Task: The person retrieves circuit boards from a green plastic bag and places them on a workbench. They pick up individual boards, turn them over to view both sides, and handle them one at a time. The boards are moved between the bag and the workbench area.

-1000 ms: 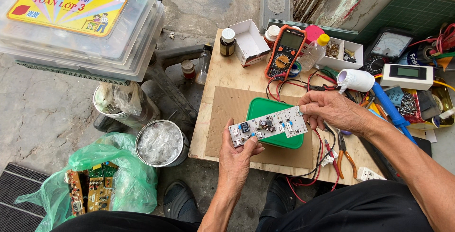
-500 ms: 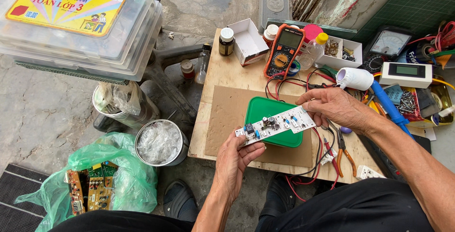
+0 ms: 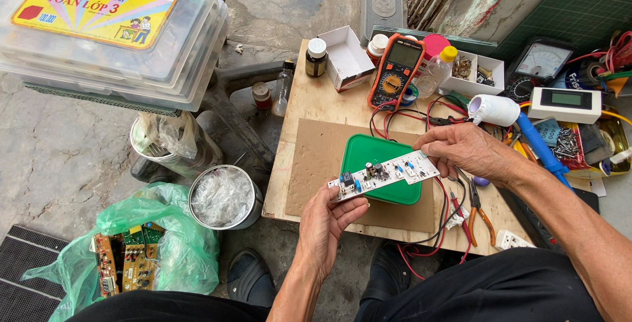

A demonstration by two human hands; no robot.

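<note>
Hands: left [image 3: 328,220], right [image 3: 461,151] grip circuit board [image 3: 384,175] ends | long axis left-right, right end higher

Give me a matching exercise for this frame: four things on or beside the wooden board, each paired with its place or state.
Things:
1. white circuit board
2. green lid
3. orange multimeter
4. green plastic bag

Places or states:
A. on the ground, with circuit boards inside
B. flat on the cardboard sheet, under the held board
C. at the far edge of the wooden board, red leads trailing from it
D. held at its ends by the left hand and right hand

Pairs: 1-D, 2-B, 3-C, 4-A
</note>
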